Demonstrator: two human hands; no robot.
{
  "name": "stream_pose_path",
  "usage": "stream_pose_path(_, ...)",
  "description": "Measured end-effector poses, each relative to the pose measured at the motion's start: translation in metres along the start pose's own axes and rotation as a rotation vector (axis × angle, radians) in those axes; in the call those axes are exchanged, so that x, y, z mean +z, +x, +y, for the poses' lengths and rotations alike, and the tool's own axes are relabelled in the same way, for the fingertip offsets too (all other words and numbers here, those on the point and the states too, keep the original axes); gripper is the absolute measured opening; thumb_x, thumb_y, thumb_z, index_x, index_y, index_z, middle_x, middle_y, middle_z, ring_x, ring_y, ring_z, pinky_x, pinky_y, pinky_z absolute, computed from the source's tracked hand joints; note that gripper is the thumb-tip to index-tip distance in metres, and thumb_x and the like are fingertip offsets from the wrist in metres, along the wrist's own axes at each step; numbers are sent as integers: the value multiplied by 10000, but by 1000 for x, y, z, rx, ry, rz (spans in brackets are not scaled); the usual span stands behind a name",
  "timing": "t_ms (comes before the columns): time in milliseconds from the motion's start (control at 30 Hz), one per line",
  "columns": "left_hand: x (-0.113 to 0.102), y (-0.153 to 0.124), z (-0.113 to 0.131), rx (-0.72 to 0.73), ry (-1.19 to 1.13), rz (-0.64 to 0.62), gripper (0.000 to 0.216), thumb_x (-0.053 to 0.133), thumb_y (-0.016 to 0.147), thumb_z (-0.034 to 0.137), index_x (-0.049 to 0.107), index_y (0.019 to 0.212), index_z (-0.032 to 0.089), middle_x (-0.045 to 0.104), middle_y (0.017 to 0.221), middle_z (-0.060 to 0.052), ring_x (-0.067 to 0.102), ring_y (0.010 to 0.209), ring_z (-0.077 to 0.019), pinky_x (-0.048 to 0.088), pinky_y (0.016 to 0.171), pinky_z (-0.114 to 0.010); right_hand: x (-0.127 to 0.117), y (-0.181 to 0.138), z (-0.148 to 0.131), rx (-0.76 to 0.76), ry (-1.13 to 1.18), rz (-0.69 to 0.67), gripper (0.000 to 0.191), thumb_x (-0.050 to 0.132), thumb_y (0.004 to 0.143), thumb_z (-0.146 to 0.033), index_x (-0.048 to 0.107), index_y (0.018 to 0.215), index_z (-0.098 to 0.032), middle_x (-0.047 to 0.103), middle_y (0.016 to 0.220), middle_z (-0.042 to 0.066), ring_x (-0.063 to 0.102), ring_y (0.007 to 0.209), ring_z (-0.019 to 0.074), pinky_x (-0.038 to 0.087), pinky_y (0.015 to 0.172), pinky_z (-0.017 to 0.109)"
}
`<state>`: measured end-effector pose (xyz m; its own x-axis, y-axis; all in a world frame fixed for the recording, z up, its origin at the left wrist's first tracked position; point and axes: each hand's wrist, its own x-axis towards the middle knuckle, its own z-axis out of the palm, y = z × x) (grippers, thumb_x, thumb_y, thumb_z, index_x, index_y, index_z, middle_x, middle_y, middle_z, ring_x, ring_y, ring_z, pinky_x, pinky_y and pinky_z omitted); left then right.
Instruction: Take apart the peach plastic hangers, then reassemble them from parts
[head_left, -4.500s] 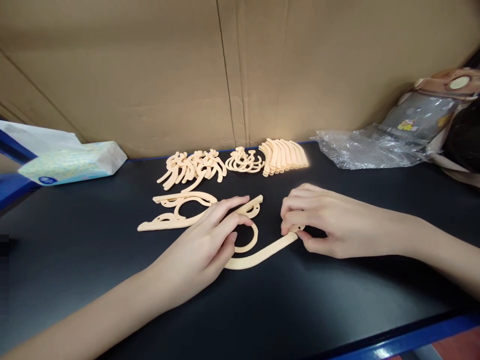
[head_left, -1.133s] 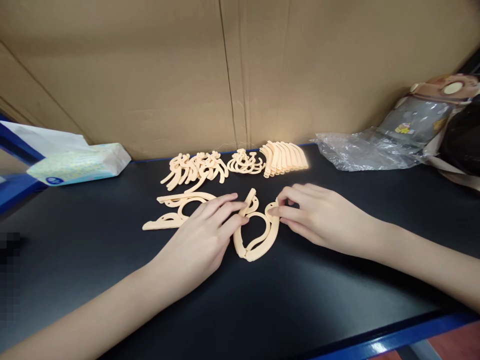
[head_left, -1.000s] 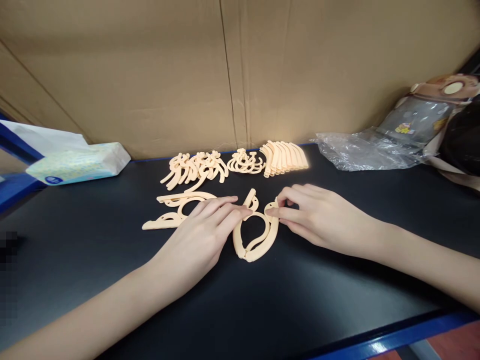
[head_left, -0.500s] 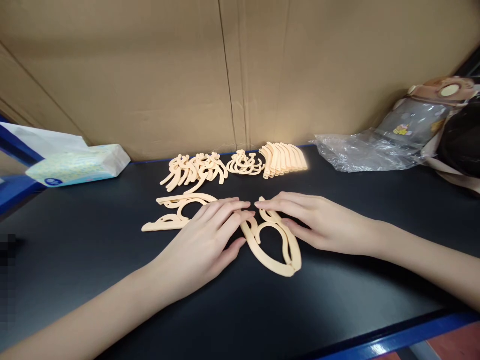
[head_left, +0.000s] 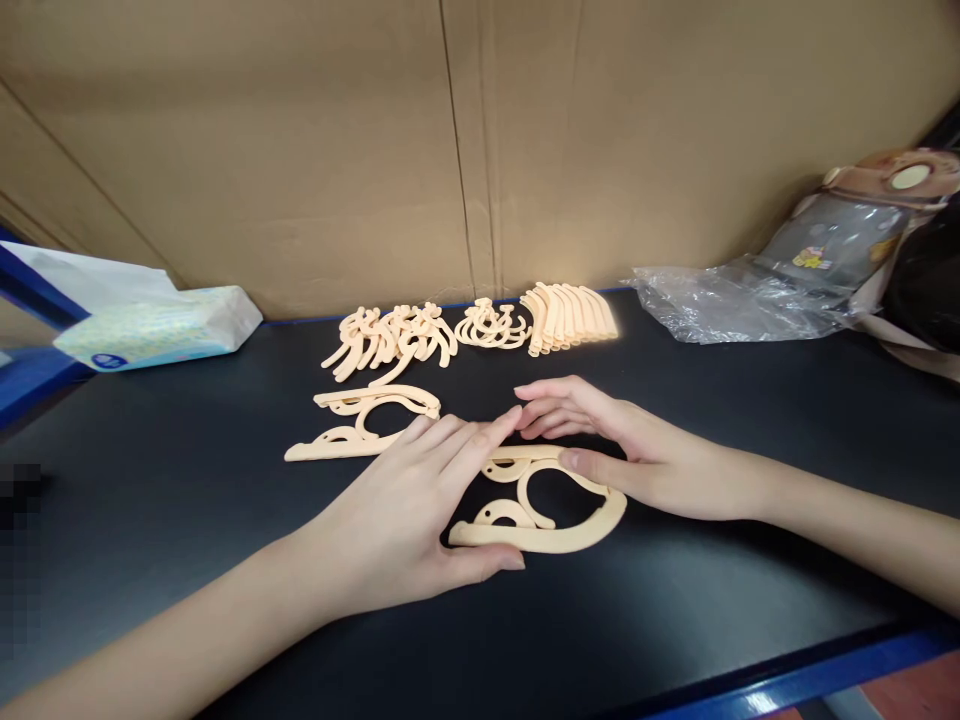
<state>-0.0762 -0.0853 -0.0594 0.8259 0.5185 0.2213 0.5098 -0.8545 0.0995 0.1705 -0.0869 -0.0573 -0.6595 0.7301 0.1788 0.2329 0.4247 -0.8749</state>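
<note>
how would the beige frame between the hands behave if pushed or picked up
The beige frame would probably slide rather than roll, since it lies roughly flat on the black table. Its arms look fairly stiff, holding smooth curves. It may fold when lifted, as two arms seem to meet in a joint at its right end.

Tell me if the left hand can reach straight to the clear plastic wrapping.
Probably not straight: the right hand lies between the left hand and the clear plastic wrapping; going over or around seems needed.
</note>
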Motion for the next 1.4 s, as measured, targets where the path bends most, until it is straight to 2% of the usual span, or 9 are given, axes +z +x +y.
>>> stream_pose_path(100,-3,0,-3,32,57,42,789,610,825,517,297,1425,111,623,1125,-108,562,993,-250,446,858,-374,-5,1,0,90,-153,110,381,516,927,-319,453,1290,-225,605,1101,42,575,913,134,487,798,290)
stream_pose_path(167,-6,0,-5,51,130,114,690,598,841,489,374,1375,112,619,1149,-114,551,1017,-258,424,870,-377,-10,1,1,184,-206,130,335,540,903,-408,551,1170,-206,623,921,22,552,763,132,451,655,269)
stream_pose_path(233,-8,0,-8,57,194,171,600,593,847,477,447,1305,118,620,1164,-121,548,1033,-268,406,876,-384,-14,1,2,262,-188,101,298,557,883,-445,612,1032,-192,592,787,-5,514,695,122,400,598,254)
stream_pose_path(300,-10,1,-9,62,235,210,538,594,850,462,484,1252,121,625,1169,-126,553,1041,-272,396,876,-387,-17,2,2,301,-101,63,269,577,867,-447,611,890,-182,519,699,-34,456,637,102,352,562,240)
stream_pose_path(433,-12,2,-10,69,242,233,425,602,855,417,520,1161,134,610,1212,-130,562,1068,-270,389,874,-381,-19,5,-2,326,74,-16,332,587,862,-445,483,695,-177,413,610,-63,359,564,78,270,523,236)
stream_pose_path(600,-11,2,-11,62,217,208,386,603,847,458,543,1077,154,596,1230,-128,561,1054,-277,388,855,-385,-21,5,-5,348,169,-61,302,589,868,-422,510,723,-169,426,634,-53,379,596,84,289,560,238)
stream_pose_path(900,-11,-1,-11,30,218,200,505,578,843,529,503,1169,150,568,1273,-136,541,1068,-278,388,874,-395,-20,5,-1,397,234,-19,316,623,834,-445,554,723,-157,433,648,-43,370,603,86,289,544,236)
stream_pose_path(1400,-9,0,-9,-14,154,173,431,610,848,435,490,1166,170,544,1301,-113,522,1107,-264,385,908,-393,-20,6,-1,386,257,-7,278,639,825,-406,574,728,-154,465,649,-40,404,609,83,329,557,227)
